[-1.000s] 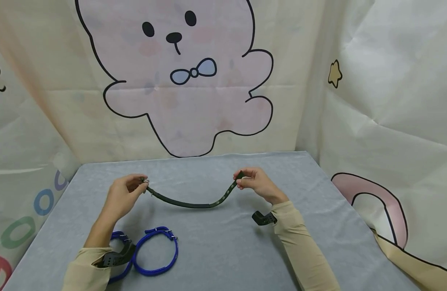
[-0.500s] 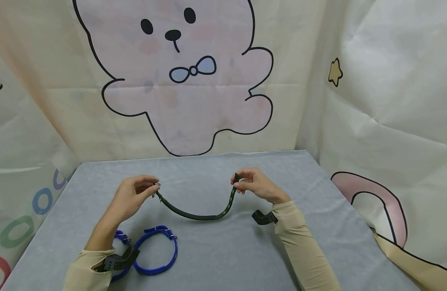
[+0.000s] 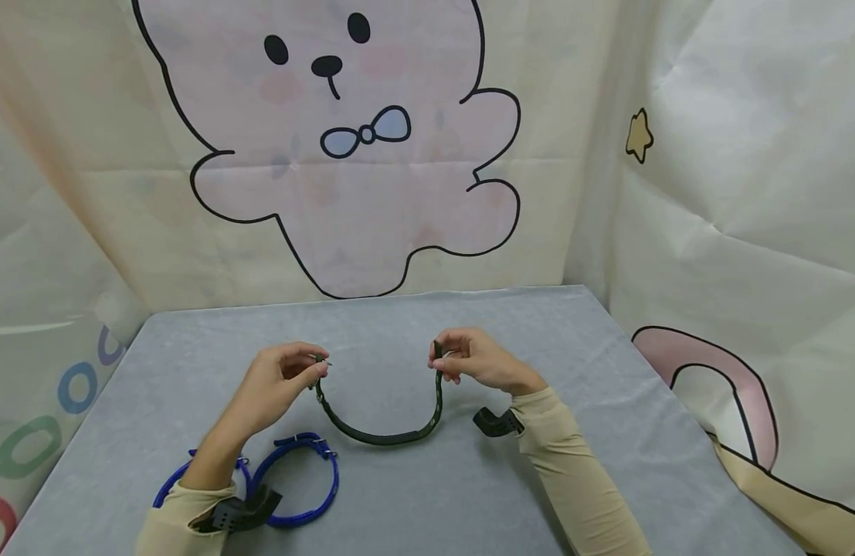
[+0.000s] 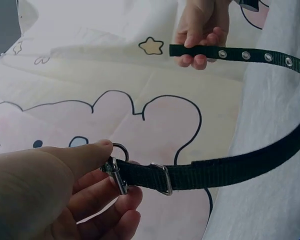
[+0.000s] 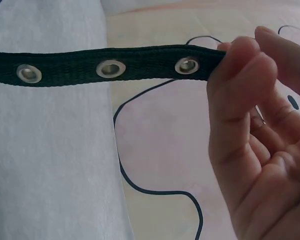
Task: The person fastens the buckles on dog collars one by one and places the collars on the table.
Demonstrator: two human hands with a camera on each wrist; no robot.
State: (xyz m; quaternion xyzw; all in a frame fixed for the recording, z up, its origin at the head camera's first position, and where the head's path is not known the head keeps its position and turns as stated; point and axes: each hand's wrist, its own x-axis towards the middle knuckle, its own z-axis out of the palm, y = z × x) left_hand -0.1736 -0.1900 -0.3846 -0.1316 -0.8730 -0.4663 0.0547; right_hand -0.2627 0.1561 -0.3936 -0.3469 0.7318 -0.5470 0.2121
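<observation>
A dark green pet collar (image 3: pixel 388 439) hangs in a U between my two hands, above the table. My left hand (image 3: pixel 277 382) pinches its buckle end; the left wrist view shows the metal buckle (image 4: pixel 119 176), a ring (image 4: pixel 121 151) and a metal loop (image 4: pixel 165 179) on the strap there. With thumb and fingers, my right hand (image 3: pixel 479 359) pinches the plain tip at the other end. Metal eyelets (image 5: pixel 111 68) run along the strap beside the right fingers. The tip itself is partly hidden by the fingers in the right wrist view.
Two blue collars, each buckled into a ring, lie on the grey cloth-covered table (image 3: pixel 413 510). The right one (image 3: pixel 302 519) shows mostly whole; the left one (image 3: pixel 168 485) is partly behind my left forearm. Printed curtains (image 3: pixel 371 208) stand around the back and sides.
My left hand has moved right and slightly nearer, and my right hand slightly left and down. The green collar's sag has deepened into a narrower U. The blue collars stay put.
</observation>
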